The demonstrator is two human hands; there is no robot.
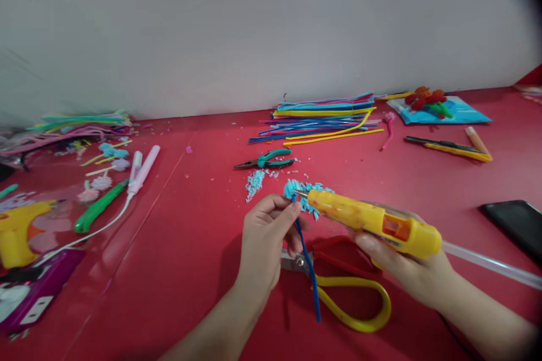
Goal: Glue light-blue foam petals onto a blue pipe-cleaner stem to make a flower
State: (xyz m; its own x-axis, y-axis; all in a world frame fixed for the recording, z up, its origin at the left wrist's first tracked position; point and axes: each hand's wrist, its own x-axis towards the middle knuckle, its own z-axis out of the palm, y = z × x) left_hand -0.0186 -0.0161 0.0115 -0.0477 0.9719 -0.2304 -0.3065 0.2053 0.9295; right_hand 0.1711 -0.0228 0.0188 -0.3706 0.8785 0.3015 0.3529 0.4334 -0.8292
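Between the thumb and fingers of my left hand [271,231] is a blue pipe cleaner [312,279], its long tail hanging down toward me. Light-blue fuzzy tufts [292,187] show at its top end. My right hand [406,262] is wrapped around a yellow glue gun [351,208] with a clear glue stick [491,264] poking out of its back. The metal nozzle points left, close to the tufts; whether it touches them I cannot tell. Beneath both hands lie scissors [368,321] with one yellow and one red handle, their blades partly hidden. Light-blue cut pieces [315,211] lie just behind the nozzle.
Teal-handled pliers [266,161] and pipe cleaner bundles [324,118] lie farther back on the red table [182,271]. Leftward are a second yellow glue gun [17,231], a pink corded tool [144,169] and a purple power strip [42,293]. A phone [514,225] lies right.
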